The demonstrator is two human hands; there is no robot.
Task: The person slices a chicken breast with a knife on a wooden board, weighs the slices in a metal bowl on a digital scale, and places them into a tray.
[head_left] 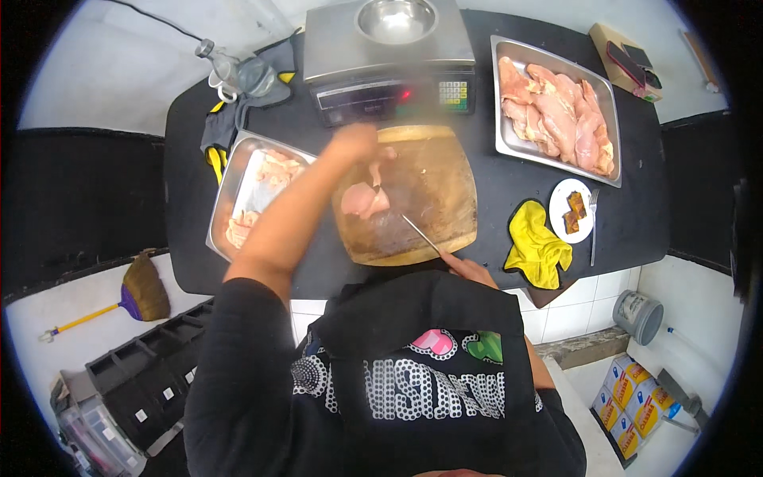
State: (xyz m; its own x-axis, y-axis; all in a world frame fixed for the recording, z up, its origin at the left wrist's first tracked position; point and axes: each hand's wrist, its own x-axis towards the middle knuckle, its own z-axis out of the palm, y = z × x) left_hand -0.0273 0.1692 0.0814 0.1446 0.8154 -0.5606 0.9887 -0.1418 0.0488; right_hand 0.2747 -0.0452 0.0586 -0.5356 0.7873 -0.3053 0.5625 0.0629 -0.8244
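A worn wooden cutting board (441, 179) lies in front of me with a piece of raw chicken (365, 201) on its left half. Smaller scraps of chicken (387, 153) lie near its far left. My left hand (355, 143) is over the board's far left edge, smeared by motion, and its fingers cannot be made out. At the near right edge, my right hand (470, 271) is closed round the handle of a knife (421, 234). The blade points up and left over the board, its tip a little right of the chicken piece.
A steel tray (222, 203) with chicken pieces stands left, partly behind my left forearm. Beyond the board is a digital scale (389, 56) with a steel bowl (396, 21). Another tray (500, 119) holds chicken breasts. A yellow cloth (537, 245), plate (559, 195) and fork (594, 230) lie right.
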